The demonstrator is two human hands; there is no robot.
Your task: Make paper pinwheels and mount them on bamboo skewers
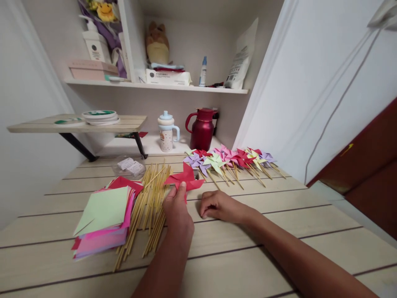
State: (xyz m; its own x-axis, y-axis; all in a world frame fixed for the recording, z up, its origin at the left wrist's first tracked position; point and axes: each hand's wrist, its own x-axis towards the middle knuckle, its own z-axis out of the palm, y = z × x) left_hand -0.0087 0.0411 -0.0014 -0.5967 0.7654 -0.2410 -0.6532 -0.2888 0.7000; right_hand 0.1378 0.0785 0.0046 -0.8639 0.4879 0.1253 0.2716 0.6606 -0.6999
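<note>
My left hand (177, 209) pinches a red paper pinwheel (185, 178) by its lower edge, holding it just above the wooden table (248, 248). My right hand (218, 207) rests knuckles-down on the table just right of it, fingers curled, with nothing visible in it. A pile of thin bamboo sticks (149, 207) lies left of my left hand. Beside the sticks sits a stack of coloured paper squares (104, 217), green on top.
Several finished pinwheels on sticks (231, 161) lie in a row at the back right. A red jug (202, 129) and a lidded cup (166, 132) stand behind. A small plastic bag (130, 166) lies near the sticks. Shelves above hold boxes and bottles.
</note>
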